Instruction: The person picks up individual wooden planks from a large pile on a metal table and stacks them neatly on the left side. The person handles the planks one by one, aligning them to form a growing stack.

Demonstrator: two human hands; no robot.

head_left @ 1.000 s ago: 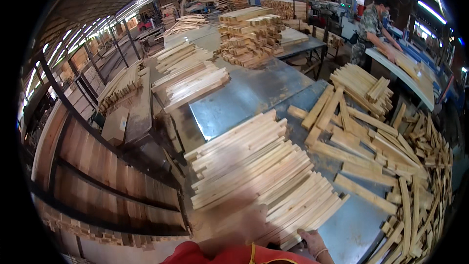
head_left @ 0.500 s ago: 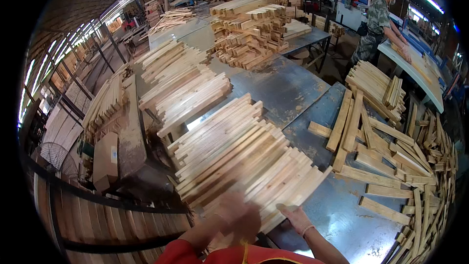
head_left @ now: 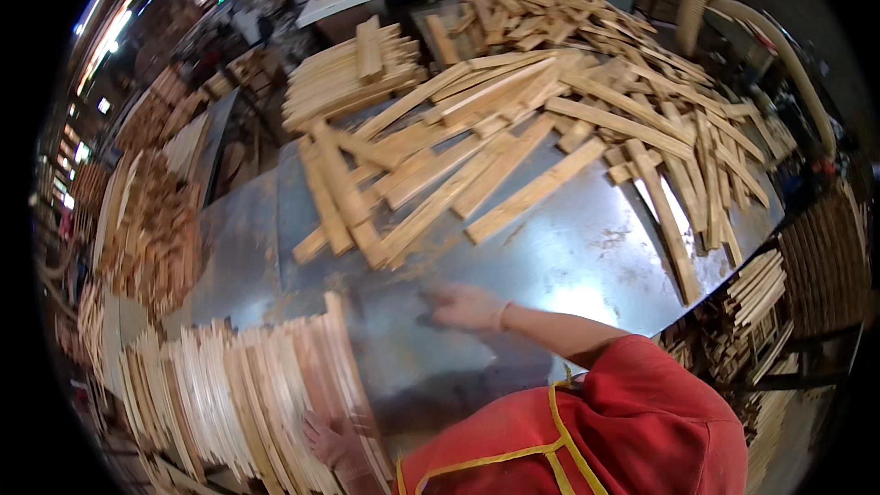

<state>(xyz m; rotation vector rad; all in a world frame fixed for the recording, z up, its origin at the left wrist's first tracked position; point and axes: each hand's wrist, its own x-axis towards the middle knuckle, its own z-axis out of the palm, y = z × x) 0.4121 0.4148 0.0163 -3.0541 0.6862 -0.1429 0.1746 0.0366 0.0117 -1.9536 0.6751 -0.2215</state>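
In the lower left of the frame, the wooden strips (head_left: 234, 394) lie side by side on the metal worktop (head_left: 238, 261), and the left hand (head_left: 330, 440) rests loosely spread on the row's right end, probably to steady it. The blurred right hand (head_left: 466, 306) extends over the metal near mid-frame, whether gripping anything I cannot tell, between that row and the jumbled boards (head_left: 513, 151) in the upper middle, seemingly laid within arm's reach.
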